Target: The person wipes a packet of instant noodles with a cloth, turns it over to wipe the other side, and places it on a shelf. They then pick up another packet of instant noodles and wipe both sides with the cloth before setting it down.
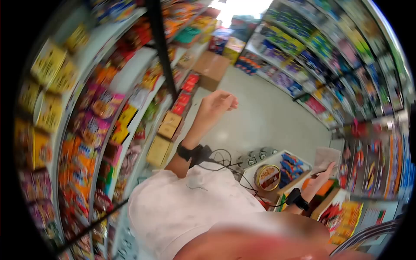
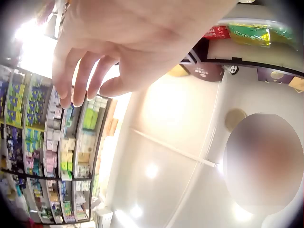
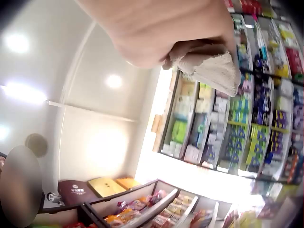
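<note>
My right hand grips a folded pale cloth out at the right side of the head view. In the right wrist view the cloth sticks out from under the curled fingers, its edge looking rough. My left hand is held out over the floor, near the shelves of snack packets on the left, and has nothing in it. The left wrist view shows this hand with its fingers bent loosely and apart from one another.
Snack shelves rise on the left, with yellow boxes and a brown carton low beside them. Stocked shelves line the far right. Near my right arm are a round tin, bottles and bins of packets. Wrist-camera cables hang across my front.
</note>
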Demonstrator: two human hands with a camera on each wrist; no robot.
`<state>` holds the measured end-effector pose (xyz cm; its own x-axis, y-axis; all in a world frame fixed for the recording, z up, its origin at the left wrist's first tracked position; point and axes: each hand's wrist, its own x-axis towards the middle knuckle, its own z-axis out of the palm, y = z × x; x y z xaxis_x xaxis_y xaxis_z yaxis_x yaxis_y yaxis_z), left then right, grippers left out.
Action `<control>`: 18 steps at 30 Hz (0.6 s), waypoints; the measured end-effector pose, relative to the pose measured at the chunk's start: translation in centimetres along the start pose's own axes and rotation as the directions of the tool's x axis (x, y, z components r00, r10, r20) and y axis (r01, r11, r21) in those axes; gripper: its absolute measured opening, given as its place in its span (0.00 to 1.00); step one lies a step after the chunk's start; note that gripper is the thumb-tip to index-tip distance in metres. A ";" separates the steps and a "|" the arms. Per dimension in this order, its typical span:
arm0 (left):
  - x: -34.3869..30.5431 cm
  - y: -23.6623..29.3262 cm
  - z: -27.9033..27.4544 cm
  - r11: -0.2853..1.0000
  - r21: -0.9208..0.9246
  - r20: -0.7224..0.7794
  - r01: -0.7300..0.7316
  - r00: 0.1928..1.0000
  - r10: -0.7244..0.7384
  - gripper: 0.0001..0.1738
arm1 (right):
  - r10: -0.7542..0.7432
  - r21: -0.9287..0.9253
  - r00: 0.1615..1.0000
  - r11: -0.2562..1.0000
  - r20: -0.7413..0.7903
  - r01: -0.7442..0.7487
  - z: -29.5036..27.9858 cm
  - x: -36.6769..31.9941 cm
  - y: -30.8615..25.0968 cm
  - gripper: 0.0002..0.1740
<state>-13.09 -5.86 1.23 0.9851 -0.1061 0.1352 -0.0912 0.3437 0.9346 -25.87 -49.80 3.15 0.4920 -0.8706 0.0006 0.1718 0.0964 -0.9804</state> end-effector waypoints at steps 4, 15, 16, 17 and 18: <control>-0.9 1.6 -5.7 0.995 0.090 -0.101 -0.042 0.994 0.051 0.11 | 0.191 0.015 0.922 0.978 0.336 -0.208 9.2 -1.3 3.6 0.30; -2.1 3.1 -12.5 0.996 0.013 -0.574 -0.083 0.815 0.075 0.10 | 0.399 -0.159 0.565 0.891 0.722 -0.426 30.9 -4.2 9.7 0.28; -1.8 2.9 -12.9 0.994 0.037 -0.599 -0.100 0.794 0.102 0.10 | 0.404 -0.177 0.489 0.878 0.773 -0.445 32.7 -3.9 10.9 0.28; -1.3 2.9 -13.2 0.992 0.060 -0.621 -0.113 0.774 0.126 0.10 | 0.416 -0.189 0.458 0.866 0.785 -0.463 34.5 -3.5 11.9 0.27; -0.7 3.1 -13.2 0.991 0.067 -0.659 -0.114 0.741 0.130 0.10 | 0.428 -0.201 0.431 0.855 0.795 -0.479 36.1 -3.8 12.5 0.27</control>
<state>-12.12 7.56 -0.34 0.8142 0.5806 0.0049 -0.2123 0.2899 0.9332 5.20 -27.90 -2.01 0.9636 0.0498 -0.2627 -0.2601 0.4026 -0.8777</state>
